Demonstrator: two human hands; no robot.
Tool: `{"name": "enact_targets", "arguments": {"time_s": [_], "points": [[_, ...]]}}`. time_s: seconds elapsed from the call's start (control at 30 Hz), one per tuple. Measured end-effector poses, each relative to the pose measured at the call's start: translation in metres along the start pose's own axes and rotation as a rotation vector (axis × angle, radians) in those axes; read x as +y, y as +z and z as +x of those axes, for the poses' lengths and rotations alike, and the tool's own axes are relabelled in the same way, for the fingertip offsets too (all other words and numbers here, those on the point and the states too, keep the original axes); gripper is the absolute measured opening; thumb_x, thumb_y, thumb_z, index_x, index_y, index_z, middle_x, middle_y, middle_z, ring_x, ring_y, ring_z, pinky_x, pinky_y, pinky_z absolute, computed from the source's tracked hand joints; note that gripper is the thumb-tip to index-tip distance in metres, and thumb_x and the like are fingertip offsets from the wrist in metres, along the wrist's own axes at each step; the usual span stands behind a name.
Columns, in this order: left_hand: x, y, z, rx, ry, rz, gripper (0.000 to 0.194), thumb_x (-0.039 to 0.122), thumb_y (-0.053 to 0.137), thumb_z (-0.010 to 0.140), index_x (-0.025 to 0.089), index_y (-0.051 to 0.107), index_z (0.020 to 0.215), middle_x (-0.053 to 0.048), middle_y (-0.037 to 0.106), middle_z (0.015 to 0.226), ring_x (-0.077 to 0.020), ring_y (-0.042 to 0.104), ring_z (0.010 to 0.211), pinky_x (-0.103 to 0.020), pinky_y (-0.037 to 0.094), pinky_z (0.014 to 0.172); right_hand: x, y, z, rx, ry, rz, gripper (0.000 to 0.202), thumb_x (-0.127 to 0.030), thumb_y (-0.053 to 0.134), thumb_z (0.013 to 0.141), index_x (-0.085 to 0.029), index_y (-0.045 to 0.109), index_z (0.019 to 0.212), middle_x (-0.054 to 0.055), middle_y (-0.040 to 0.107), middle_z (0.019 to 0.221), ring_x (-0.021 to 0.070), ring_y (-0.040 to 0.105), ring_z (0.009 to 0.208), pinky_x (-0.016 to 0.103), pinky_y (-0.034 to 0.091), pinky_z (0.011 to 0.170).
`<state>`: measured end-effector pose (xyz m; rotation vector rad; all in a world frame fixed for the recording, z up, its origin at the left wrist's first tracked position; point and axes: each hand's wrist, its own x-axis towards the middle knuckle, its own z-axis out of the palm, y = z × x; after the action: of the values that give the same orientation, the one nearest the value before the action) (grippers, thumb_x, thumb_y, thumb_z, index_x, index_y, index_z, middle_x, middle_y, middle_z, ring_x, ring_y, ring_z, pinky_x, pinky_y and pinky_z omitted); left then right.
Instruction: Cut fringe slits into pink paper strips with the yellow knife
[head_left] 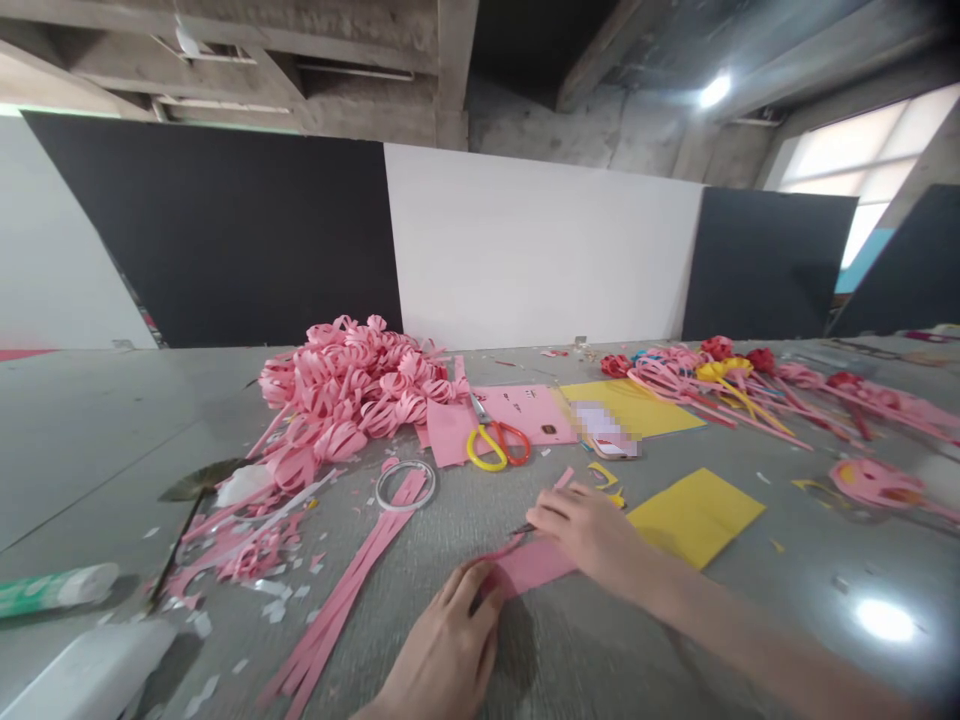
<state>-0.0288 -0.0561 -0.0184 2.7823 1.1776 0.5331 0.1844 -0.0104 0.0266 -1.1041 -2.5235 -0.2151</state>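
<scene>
A pink paper strip point(536, 567) lies on the grey surface between my hands. My left hand point(442, 640) has its fingers curled closed at the left end of the strip, where the edge looks bent up. Over the right part of the strip is my right hand point(592, 535), fingers curled together. Something thin and dark point(521, 530) sticks out near its fingertips; I cannot tell its kind. A yellow paper sheet point(701, 517) lies close to the right wrist. Yellow paper scraps point(606, 475) are just beyond the right hand.
Scissors point(499, 440) with yellow and orange handles lie on pink sheets point(450, 430), near a phone point(606, 432). A tape roll point(406, 486) sits on long pink strips point(360, 585). Pink paper loops point(352, 380) are heaped left; paper flowers point(720, 370) lie right.
</scene>
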Motion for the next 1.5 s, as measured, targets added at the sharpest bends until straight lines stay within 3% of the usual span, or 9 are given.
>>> {"name": "enact_targets", "arguments": {"time_s": [0.17,0.33,0.63,1.5], "points": [[0.0,-0.001,-0.001,0.006,0.001,-0.009,0.038,0.001,0.036,0.075,0.017,0.049,0.106,-0.01,0.045,0.116,-0.0224,0.038,0.114,-0.037,0.039,0.093,0.004,0.031,-0.002,-0.033,-0.152,-0.207,0.019,-0.012,0.04,0.082,-0.018,0.053,0.095,0.006,0.052,0.09,0.0131,0.05,0.069,0.028,0.036,0.068],[-0.002,0.001,0.0,0.016,0.02,0.022,0.035,0.004,0.037,0.077,0.016,0.049,0.108,-0.012,0.045,0.116,-0.0248,0.037,0.115,-0.039,0.04,0.092,0.008,0.043,-0.003,0.012,-0.199,-0.257,0.038,-0.012,0.039,0.082,-0.024,0.046,0.117,0.008,0.051,0.095,0.0142,0.052,0.07,0.029,0.037,0.069],[-0.003,0.0,0.0,0.001,0.031,0.014,0.034,0.004,0.035,0.078,0.016,0.049,0.107,-0.011,0.047,0.116,-0.0238,0.035,0.118,-0.037,0.04,0.093,0.002,0.032,-0.004,-0.056,-0.208,-0.286,0.04,-0.011,0.038,0.083,-0.026,0.045,0.119,0.011,0.051,0.099,0.0138,0.052,0.071,0.03,0.04,0.067],[0.0,0.001,0.0,0.046,0.024,0.022,0.036,0.003,0.037,0.075,0.017,0.047,0.106,-0.011,0.044,0.119,-0.0246,0.035,0.117,-0.04,0.041,0.091,0.0,0.036,0.002,-0.127,-0.2,-0.258,0.037,-0.012,0.043,0.083,-0.027,0.048,0.116,0.007,0.049,0.1,0.0143,0.051,0.075,0.028,0.04,0.066]]}}
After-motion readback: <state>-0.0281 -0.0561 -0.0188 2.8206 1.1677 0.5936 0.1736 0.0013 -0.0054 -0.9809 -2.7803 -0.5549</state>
